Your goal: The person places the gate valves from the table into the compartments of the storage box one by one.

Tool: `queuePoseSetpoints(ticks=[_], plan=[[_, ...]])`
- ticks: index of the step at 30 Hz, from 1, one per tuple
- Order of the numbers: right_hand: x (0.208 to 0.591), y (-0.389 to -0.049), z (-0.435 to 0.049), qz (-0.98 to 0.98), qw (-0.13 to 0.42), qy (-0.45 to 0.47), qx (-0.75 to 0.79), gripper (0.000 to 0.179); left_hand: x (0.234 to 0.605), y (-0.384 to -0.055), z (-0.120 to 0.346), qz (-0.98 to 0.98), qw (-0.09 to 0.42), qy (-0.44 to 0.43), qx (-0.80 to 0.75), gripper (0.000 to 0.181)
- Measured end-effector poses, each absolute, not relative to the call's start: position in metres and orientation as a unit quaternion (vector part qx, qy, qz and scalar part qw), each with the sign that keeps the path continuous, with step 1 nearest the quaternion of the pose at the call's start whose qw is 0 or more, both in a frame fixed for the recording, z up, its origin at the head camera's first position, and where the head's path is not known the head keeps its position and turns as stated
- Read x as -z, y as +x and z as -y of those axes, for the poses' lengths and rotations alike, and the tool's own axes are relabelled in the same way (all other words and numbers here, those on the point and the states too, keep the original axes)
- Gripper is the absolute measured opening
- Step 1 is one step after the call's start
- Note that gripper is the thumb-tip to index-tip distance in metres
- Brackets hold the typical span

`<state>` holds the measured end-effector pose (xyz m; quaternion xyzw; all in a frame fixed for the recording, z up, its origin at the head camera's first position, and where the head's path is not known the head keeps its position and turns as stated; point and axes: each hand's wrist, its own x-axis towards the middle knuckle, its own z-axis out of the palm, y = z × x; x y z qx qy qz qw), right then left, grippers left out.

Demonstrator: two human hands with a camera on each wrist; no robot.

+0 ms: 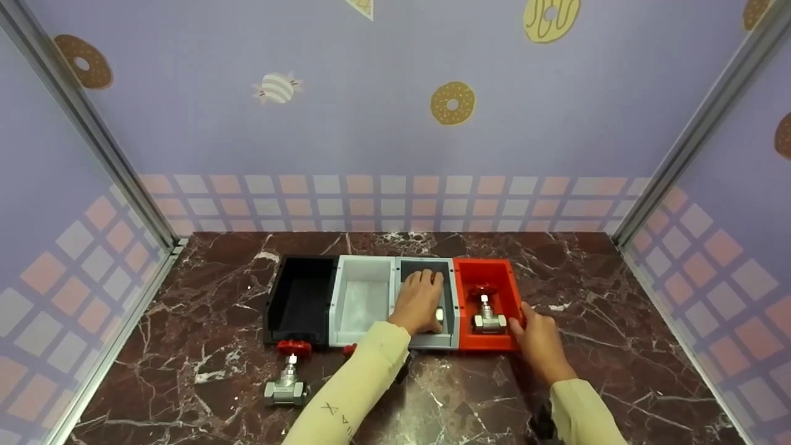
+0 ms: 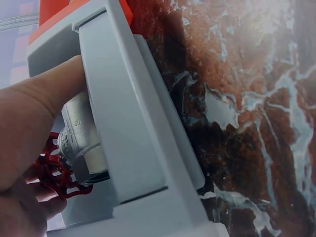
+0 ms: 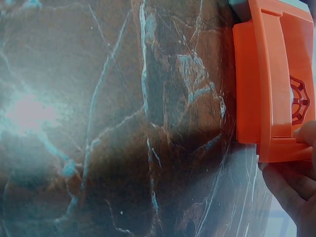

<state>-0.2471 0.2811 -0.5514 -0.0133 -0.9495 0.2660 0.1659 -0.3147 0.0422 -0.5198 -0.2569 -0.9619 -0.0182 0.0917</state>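
My left hand (image 1: 420,303) reaches down into the grey bin (image 1: 432,341), its fingers curled about a metal valve (image 2: 81,126) with a red handwheel (image 2: 54,173). In the left wrist view the thumb lies along the valve body by the bin's front wall, and fingers pass behind the handwheel. My right hand (image 1: 541,340) pinches the right side wall of the red bin (image 3: 274,74), thumb at the inside and fingers outside. Another valve (image 1: 488,321) stands in that red bin, its handwheel toward the back wall.
A white bin (image 1: 364,303) and a black bin (image 1: 303,296) continue the row leftward on the marble-patterned table (image 1: 618,346). One valve (image 1: 286,389) lies in front of the black bin. Beside it, a red handwheel (image 1: 350,350) shows partly behind my left sleeve. Patterned walls enclose the table.
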Motion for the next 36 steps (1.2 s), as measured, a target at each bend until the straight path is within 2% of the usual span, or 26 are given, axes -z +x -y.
queuePoseSetpoints(ticks=[16,23,36], plan=[[0.5524,-0.2478,-0.2821,0.947,0.174,-0.014,-0.268,0.019,0.526,-0.3156,-0.0474,0.965,0.079,-0.251,0.013,0.097],[0.5519,-0.2468,-0.2813,0.947,0.175,-0.017,-0.268,0.02,0.5267,-0.3134,-0.0477,0.963,0.096,-0.252,0.01,0.086],[0.5523,-0.2461,-0.2818,0.948,0.164,-0.018,-0.27,0.022,0.5213,-0.3123,-0.0489,0.969,0.04,-0.242,0.013,0.09]])
